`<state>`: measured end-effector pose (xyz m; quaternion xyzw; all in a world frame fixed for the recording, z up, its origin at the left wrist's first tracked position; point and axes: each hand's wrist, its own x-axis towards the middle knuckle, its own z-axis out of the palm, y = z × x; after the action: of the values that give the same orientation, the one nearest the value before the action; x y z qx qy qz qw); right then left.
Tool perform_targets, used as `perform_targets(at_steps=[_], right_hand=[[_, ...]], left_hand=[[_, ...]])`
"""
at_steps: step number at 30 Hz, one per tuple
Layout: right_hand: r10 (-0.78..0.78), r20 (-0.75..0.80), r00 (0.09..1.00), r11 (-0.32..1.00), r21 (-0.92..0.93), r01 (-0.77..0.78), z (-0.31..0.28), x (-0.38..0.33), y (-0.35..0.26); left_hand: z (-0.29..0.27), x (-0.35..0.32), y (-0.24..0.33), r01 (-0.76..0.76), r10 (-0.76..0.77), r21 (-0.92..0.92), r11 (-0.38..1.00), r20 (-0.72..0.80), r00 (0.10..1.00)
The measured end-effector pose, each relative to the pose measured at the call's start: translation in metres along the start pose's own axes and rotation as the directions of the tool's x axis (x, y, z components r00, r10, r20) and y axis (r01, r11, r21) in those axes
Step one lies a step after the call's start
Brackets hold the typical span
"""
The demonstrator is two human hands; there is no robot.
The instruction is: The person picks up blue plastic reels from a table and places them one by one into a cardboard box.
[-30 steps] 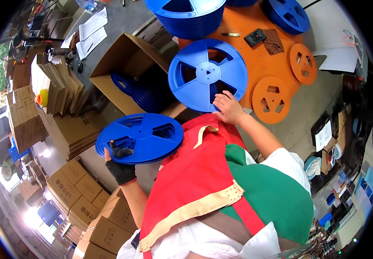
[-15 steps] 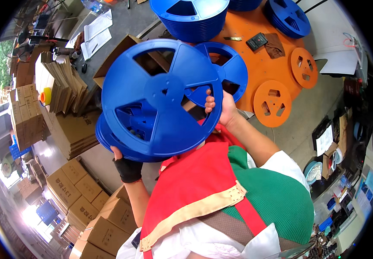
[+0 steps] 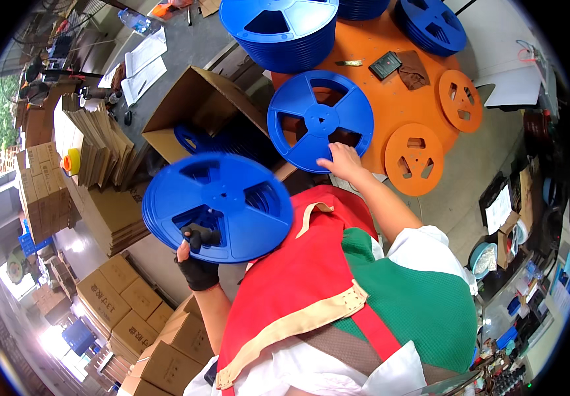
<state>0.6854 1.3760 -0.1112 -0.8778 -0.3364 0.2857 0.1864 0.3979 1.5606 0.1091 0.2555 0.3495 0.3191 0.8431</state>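
Observation:
My left hand [image 3: 199,269], in a black fingerless glove, holds a stack of blue reels [image 3: 238,231] in front of my red apron. Its fingers reach through a window of the top reel, and the thumb lies outside the rim. Farther right, a single blue reel [image 3: 293,99] rests at the near edge of the orange table. My bare right hand [image 3: 345,162] lies over that reel's near rim with the fingers stretched out and the thumb apart.
An open carton [image 3: 186,92] with blue reels inside stands beyond the held stack. More blue reel stacks [image 3: 285,49] and orange discs [image 3: 400,165] are on the orange table [image 3: 377,99]. Brown cartons [image 3: 120,297] are piled at the left.
My right hand has left the upper blue reel, which now lies lower on the left-hand stack, and moved to the reel on the table. The left fingers now show through a reel window.

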Motion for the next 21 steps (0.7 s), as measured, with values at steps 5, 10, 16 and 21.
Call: perform_targets(at_steps=[5, 10, 16, 21], right_hand=[[-0.152, 0.112, 0.982, 0.86, -0.474, 0.187, 0.03, -0.019, 0.051], [-0.625, -0.122, 0.771, 0.78, -0.143, 0.61, -0.009, -0.032, 0.012], [0.123, -0.443, 0.888, 0.169, 0.891, 0.421, -0.075, -0.041, -0.073], [0.27, 0.173, 0.947, -0.541, 0.841, 0.0, -0.104, -0.02, -0.067]], left_hand=[[-0.014, 0.005, 0.003, -0.009, 0.005, -0.083, 0.997, -0.047, 0.999], [-0.018, 0.004, 0.005, -0.02, 0.008, -0.085, 0.996, -0.143, 0.99], [-0.021, 0.011, 0.003, 0.022, -0.028, -0.045, 0.999, -0.136, 0.99], [-0.016, 0.013, 0.002, 0.074, -0.083, -0.086, 0.993, -0.094, 0.992]])
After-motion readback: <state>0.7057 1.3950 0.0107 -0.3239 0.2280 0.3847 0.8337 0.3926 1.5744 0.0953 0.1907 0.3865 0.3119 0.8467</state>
